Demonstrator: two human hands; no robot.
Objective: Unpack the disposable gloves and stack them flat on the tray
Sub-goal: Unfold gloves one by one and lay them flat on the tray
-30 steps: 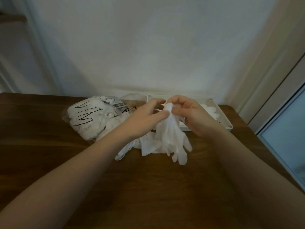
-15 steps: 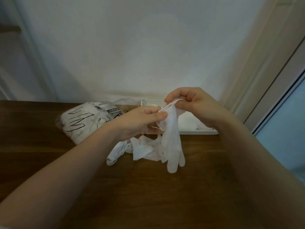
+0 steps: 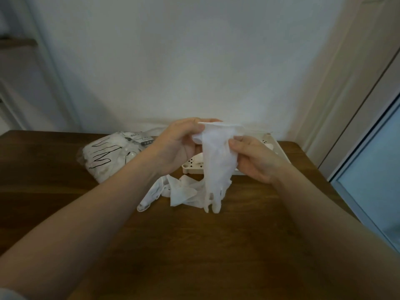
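A dark wooden worktop (image 3: 194, 245) fills the near field, and two bare forearms are extended over it from the lower corners. Just beyond the bare wood, a small heap of loose gloves (image 3: 173, 191) is seen lying crumpled on the worktop, with one limp glove finger trailing toward the near left.

Above this heap, a single white glove (image 3: 216, 167) is held up vertically, cuff uppermost and fingers hanging down, its fingertips level with the near edge of the heap. The upper left corner of the cuff is pinched by the left hand (image 3: 179, 148), whose fingers are curled over the material. The right edge of the glove, slightly below the cuff, is pinched between thumb and fingers of the right hand (image 3: 257, 161). The cuff is spread between the two hands.

Behind the hands, a white tray (image 3: 279, 148) is placed on the worktop near the wall; it is largely hidden by the held glove and the right hand. Perforations are visible in its base, and at least one white piece is seen lying in it. To the left of the tray, a clear plastic pack (image 3: 108, 156) with black line markings and a printed label is seen resting on the worktop. A pale wall (image 3: 194, 61) is located behind the worktop.
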